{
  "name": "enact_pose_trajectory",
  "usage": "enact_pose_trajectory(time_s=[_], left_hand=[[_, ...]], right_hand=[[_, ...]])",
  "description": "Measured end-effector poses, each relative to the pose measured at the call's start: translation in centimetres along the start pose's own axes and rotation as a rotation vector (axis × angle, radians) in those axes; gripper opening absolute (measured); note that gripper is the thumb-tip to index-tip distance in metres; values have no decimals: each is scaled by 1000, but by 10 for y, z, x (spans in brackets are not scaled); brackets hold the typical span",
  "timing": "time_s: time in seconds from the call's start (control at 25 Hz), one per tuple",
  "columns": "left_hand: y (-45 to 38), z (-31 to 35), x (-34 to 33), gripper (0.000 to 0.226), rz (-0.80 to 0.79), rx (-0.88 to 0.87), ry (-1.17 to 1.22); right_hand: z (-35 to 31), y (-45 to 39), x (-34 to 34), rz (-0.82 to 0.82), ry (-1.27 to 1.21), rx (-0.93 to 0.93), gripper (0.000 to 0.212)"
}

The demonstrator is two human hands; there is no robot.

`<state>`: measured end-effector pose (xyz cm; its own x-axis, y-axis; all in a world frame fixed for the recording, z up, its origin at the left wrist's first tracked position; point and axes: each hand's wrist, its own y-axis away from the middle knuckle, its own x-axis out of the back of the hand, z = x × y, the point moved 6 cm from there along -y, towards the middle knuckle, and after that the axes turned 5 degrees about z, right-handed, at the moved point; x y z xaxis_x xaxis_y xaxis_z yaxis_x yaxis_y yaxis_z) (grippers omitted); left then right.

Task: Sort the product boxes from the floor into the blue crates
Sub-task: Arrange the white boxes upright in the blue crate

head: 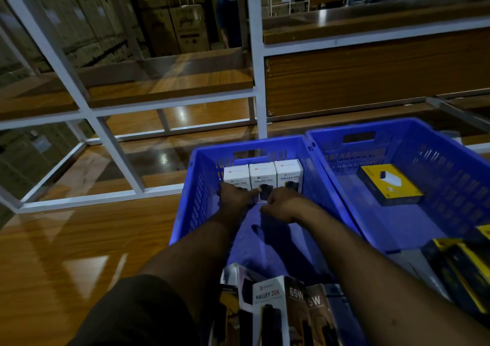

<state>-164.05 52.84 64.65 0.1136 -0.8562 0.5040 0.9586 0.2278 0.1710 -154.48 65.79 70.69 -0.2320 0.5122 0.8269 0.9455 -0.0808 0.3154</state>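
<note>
Two blue crates stand side by side on the wooden floor. In the left crate (315, 186) three white "Halley 20K" boxes stand in a row against the far wall: left box (236, 177), middle box (262, 177), right box (289, 174). My left hand (234, 196) rests against the front of the left and middle boxes. My right hand (285, 204) lies with curled fingers at the base of the middle and right boxes; whether it grips one is hidden. The right crate (437, 157) holds one yellow-and-black box (389, 185) lying flat.
More white Halley boxes (267, 306) and dark boxes lie in a pile on the floor near my knees. Yellow-and-black boxes (464, 271) sit at the lower right. A white metal rack (257, 67) with wooden shelves stands right behind the crates. A person stands far behind it.
</note>
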Motion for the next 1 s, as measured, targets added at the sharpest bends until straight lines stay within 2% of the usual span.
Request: enact_pose_trajectory(time_s=[0.12, 0.2, 0.28, 0.32, 0.4, 0.6, 0.72, 0.88, 1.0], left_hand=[[10, 8, 6, 69, -94, 5, 20], [24, 15, 17, 66, -174, 26, 32], [31, 15, 21, 66, -234, 37, 13], [36, 17, 25, 66, -213, 41, 4], [40, 18, 26, 66, -250, 109, 6], [36, 15, 41, 53, -144, 128, 73], [46, 20, 54, 38, -114, 137, 145], [51, 13, 63, 71, -59, 140, 214], [64, 12, 61, 41, -99, 188, 271]], right_hand=[[-6, 5, 2, 7, 42, 51, 22], [-9, 10, 1, -7, 78, 65, 51], [-11, 11, -4, -14, 125, 84, 55], [-11, 12, -7, -46, 143, 96, 52], [-11, 16, -12, -144, 130, 124, 44], [-19, 52, -44, -594, -18, 85, 41], [-28, 66, -53, -716, 61, 114, 35], [-33, 80, -53, -793, 162, 162, 35], [-33, 83, -57, -825, 224, 164, 48]])
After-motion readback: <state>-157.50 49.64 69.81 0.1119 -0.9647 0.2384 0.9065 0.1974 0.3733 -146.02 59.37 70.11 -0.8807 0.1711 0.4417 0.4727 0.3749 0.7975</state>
